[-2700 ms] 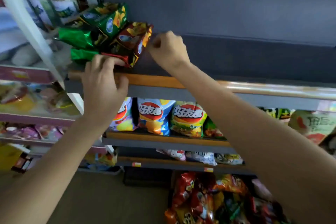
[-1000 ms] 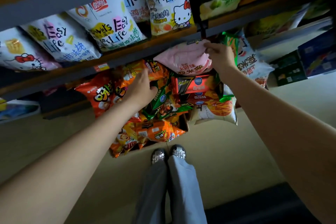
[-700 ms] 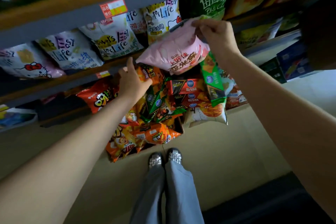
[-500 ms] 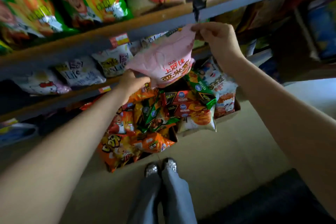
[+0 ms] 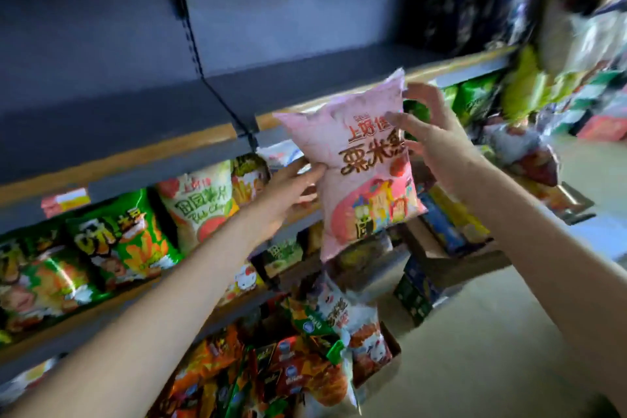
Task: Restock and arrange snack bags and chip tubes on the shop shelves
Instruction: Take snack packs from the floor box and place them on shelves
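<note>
The pink snack bag [image 5: 359,159] is held upright just in front of the bare shelf [image 5: 217,102] edge — pinched at its lower side by the left hand [image 5: 288,195], steadied at its upper side by the right hand [image 5: 437,139] with fingers spread and lightly curled around it. With so light a hold, the puffy bag could slip or topple on placement. Below the shelf, green snack bags [image 5: 115,241] fill a row; lower still, an open carton [image 5: 298,363] of mixed packets crowds the floor.

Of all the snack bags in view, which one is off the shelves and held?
The pink bag, gripped between left hand and right hand; the others sit on shelves or in the box.
</note>
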The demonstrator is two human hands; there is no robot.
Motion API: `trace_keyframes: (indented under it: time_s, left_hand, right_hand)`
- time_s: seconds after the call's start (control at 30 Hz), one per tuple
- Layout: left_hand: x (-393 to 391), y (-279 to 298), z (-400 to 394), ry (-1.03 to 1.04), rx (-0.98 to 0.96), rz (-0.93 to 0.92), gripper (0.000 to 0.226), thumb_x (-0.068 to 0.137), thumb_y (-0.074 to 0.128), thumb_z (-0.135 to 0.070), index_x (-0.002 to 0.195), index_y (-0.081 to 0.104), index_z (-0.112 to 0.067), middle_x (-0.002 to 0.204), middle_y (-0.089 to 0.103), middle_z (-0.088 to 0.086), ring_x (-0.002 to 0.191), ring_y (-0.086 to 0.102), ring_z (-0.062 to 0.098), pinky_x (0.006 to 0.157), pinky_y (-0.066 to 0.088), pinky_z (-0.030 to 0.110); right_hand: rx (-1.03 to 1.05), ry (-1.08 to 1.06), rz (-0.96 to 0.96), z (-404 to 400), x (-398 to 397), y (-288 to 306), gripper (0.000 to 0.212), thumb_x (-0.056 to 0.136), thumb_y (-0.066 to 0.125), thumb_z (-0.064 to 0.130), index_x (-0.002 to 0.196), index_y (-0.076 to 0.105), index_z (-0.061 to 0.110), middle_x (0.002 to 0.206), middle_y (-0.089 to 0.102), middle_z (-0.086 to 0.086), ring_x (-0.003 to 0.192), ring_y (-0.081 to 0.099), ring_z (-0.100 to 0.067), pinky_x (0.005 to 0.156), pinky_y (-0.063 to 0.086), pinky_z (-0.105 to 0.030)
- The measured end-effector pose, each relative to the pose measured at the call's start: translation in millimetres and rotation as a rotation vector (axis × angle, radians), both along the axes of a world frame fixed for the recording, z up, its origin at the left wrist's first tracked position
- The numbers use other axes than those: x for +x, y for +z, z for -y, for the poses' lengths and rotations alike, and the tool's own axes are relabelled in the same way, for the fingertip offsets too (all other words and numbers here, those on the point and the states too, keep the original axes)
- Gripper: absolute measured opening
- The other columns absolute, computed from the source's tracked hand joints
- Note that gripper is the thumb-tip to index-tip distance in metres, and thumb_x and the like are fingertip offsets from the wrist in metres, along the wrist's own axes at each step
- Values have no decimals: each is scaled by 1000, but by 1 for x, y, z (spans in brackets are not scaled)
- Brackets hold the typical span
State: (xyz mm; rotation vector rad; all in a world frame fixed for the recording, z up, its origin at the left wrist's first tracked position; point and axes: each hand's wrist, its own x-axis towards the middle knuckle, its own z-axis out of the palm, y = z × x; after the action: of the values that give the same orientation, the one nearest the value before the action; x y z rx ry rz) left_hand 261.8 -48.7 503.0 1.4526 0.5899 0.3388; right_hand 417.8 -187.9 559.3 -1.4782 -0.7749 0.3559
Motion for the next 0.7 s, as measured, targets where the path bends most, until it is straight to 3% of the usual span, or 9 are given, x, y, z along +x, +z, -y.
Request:
trace_keyframes:
  time_s: [0.1,0.2,0.27,0.33,0.43,0.57,0.7]
  left_hand:
    - [70,47,29,64,8,115,15,96,46,-34,89,57,-26,79,59,-11,67,52,2,59,37,20]
    - [134,78,51,82,76,218,16,94,47,-34,103,57,-26,94,64,-10,81,58,5,69,42,24]
    - [162,90,63,91,153,284,22,93,52,-22,115,54,-23,104,63,-7,91,59,6,70,46,21]
    - [183,97,68,84,234,322,33,89,58,-9,120,52,-15,104,62,-6,86,59,1,70,47,16]
    - [217,106,64,119,404,298,51,78,69,-7,124,47,-13,110,61,-4,88,57,-4,83,48,20]
    - [252,113,42,220,522,280,70,80,68,-2,139,32,-14,125,55,1,100,57,0,86,48,15]
    - [288,104,8,229,542,234,72,80,69,-5,140,30,-18,138,46,0,123,48,16,98,45,29]
  right_hand:
    - [98,-69,-26,35,62,24,44,65,81,38,99,63,17,100,65,-3,85,64,-16,82,49,-29]
    - [4,-2,120,66,119,48,24,83,68,20,98,69,1,73,71,8,71,63,-5,72,49,-15]
    - [-47,59,148,77,151,65,27,82,68,21,107,66,11,83,71,11,72,64,1,74,46,-15]
    - [-76,105,172,78,179,79,47,76,74,29,121,60,24,105,69,4,84,64,-6,73,46,-22]
    - [-29,170,215,69,212,90,60,85,65,11,137,43,32,115,62,16,92,62,-5,70,51,-19]
    - [79,225,172,39,246,86,59,86,56,-6,133,43,26,112,62,20,97,62,-1,80,53,-20]
    - [76,257,111,-2,287,73,58,86,57,-2,129,46,35,119,62,15,112,59,-13,96,48,-33]
